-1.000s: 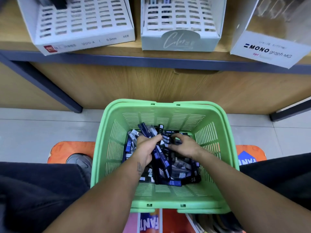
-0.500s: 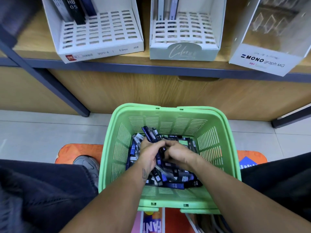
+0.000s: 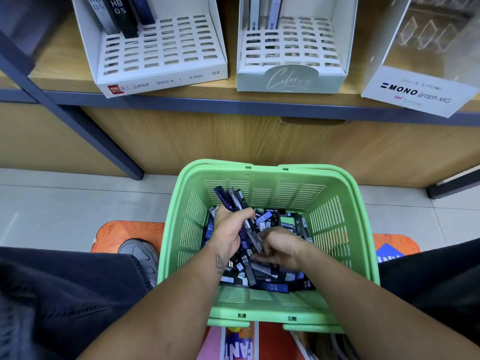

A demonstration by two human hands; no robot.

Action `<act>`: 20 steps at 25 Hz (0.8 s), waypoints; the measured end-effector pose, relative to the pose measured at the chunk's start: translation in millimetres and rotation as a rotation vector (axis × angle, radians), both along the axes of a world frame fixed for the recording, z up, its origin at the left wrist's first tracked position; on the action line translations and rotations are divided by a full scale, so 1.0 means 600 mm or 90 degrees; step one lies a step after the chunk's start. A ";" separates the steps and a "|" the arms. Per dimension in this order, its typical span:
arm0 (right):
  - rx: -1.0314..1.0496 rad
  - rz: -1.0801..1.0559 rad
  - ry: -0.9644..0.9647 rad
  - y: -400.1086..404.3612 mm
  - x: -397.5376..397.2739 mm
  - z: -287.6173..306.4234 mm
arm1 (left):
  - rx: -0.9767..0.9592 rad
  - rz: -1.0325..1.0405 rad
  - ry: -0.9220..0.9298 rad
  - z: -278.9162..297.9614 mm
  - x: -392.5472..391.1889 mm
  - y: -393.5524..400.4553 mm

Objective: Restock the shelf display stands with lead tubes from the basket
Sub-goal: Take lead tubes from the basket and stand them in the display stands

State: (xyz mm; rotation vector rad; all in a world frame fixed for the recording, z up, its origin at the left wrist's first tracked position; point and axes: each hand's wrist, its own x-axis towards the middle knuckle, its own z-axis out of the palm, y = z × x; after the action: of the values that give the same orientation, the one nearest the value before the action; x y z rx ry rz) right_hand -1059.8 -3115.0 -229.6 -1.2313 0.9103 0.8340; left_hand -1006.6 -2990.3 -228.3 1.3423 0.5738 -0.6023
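A green plastic basket (image 3: 345, 229) stands on the floor between my knees, with a pile of dark blue and black lead tubes (image 3: 275, 285) in its bottom. My left hand (image 3: 228, 229) grips a bundle of several lead tubes (image 3: 232, 197) whose ends stick up toward the far wall of the basket. My right hand (image 3: 281, 249) is down in the pile with its fingers curled on a tube. On the shelf above, a white slotted display stand (image 3: 166, 55) holds three HB 0.5 tubes (image 3: 119, 15) at its back left. A second white stand (image 3: 291, 51) holds a few tubes at its back.
A clear MONO graph MG display box (image 3: 420, 92) stands on the shelf at right. The wooden shelf has a dark blue front edge (image 3: 233, 105) and a slanted blue support (image 3: 85, 131). An orange mat (image 3: 124, 235) and my grey shoe (image 3: 142, 255) lie left of the basket.
The view has tilted up, showing more of the stands. My left hand has lifted a bundle of tubes a little; my right hand has moved nearer to me in the pile.
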 end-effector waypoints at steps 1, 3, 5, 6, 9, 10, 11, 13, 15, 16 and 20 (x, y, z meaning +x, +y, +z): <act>0.045 -0.033 0.008 0.007 -0.002 0.005 | -0.004 0.000 -0.007 0.001 -0.001 0.000; 0.112 -0.107 0.002 0.012 0.002 0.010 | -0.016 -0.006 -0.009 0.001 -0.007 0.001; 0.134 -0.113 -0.005 0.008 0.003 0.008 | -0.031 -0.007 -0.002 -0.004 -0.010 0.006; 0.138 -0.098 -0.007 0.006 0.000 0.007 | -0.046 -0.001 0.000 -0.006 -0.011 0.009; 0.146 -0.041 -0.011 0.010 -0.007 0.012 | -0.079 0.024 -0.005 -0.011 -0.013 0.010; 0.146 -0.026 -0.012 0.014 -0.006 0.010 | -0.077 0.020 -0.011 -0.011 -0.012 0.008; 0.154 -0.026 -0.015 0.018 -0.002 0.007 | -0.074 0.015 -0.017 -0.012 -0.012 0.006; 0.182 -0.066 -0.015 0.023 0.006 0.004 | -0.065 0.001 -0.019 -0.011 -0.014 0.002; 0.206 -0.102 -0.022 0.020 0.006 -0.002 | -0.056 -0.006 0.004 -0.013 -0.014 0.004; 0.196 -0.096 -0.023 0.016 0.004 -0.003 | -0.065 -0.009 0.017 -0.010 -0.013 0.003; -0.032 0.107 -0.077 -0.001 0.021 0.007 | -0.052 -0.048 0.043 -0.008 -0.007 0.010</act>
State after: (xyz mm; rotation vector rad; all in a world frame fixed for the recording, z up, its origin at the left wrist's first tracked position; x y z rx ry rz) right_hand -1047.3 -3115.4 -225.2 -1.4012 0.7419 0.8632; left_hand -1010.9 -2984.5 -232.8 1.2742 0.5498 -0.7276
